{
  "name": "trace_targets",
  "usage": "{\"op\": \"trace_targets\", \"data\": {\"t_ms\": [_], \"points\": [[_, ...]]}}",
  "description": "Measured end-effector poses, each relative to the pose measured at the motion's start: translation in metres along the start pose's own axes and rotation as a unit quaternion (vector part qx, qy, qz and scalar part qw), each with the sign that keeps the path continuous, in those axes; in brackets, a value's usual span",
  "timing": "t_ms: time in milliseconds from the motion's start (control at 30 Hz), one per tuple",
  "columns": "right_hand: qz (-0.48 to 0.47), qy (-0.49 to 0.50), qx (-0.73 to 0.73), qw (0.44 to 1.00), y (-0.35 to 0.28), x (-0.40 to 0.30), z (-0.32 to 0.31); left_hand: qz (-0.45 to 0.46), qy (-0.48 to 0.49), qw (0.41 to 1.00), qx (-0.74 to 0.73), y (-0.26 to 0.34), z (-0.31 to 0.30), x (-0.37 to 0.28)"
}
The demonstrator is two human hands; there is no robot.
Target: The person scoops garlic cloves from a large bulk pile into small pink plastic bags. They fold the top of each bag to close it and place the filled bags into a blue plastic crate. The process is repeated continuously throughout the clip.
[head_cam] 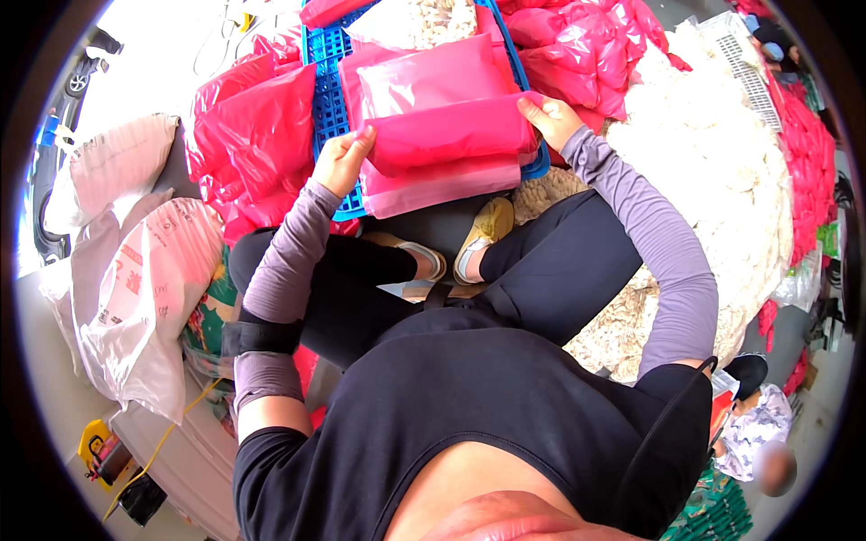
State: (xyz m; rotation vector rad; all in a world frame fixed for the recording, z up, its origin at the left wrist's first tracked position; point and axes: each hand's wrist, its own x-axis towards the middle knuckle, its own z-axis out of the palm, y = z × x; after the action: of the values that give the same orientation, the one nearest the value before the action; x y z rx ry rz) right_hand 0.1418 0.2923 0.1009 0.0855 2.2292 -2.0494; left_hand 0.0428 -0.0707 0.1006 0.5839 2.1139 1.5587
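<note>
A pink plastic bag (pixel 453 132) is stretched between my two hands, one edge in each. My left hand (pixel 344 161) pinches its left end, thumb on top. At its right end my right hand (pixel 553 120) grips the corner between thumb and fingers. Beneath it lies a stack of flat pink plastic bags (pixel 440 182), resting on a blue plastic basket (pixel 329 91). A glossy pink bag (pixel 426 74) lies just beyond my hands. Farther up on the basket, a white bag (pixel 389 26) lies beside a cluster of pale, knotted-looking pieces (pixel 443 24).
Filled pink bags (pixel 250 128) are heaped left of the basket, with more pink bags (pixel 575 54) to its right. A large cream-coloured pile (pixel 703 176) spreads along my right. White woven sacks (pixel 145 291) stand on the left. Another person (pixel 754 433) is at the lower right.
</note>
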Motion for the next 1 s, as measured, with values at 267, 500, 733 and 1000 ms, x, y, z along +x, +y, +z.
{"op": "trace_targets", "data": {"t_ms": [267, 500, 733, 1000], "points": [[0.127, 0.101, -0.199, 0.967, 0.048, 0.081, -0.015, -0.12, 0.04, 0.943, 0.309, -0.009, 0.002, 0.07], [0.04, 0.239, -0.518, 0.82, -0.02, 0.06, 0.006, 0.09, 0.258, 0.84, 0.468, 0.013, -0.001, 0.054], [-0.253, 0.194, -0.479, 0.818, -0.026, 0.039, 0.094, 0.125, 0.136, 0.861, 0.473, 0.041, 0.103, 0.026], [-0.012, 0.185, -0.385, 0.904, 0.02, 0.061, 0.072, 0.1, 0.151, 0.866, 0.465, 0.038, 0.101, 0.032]]}}
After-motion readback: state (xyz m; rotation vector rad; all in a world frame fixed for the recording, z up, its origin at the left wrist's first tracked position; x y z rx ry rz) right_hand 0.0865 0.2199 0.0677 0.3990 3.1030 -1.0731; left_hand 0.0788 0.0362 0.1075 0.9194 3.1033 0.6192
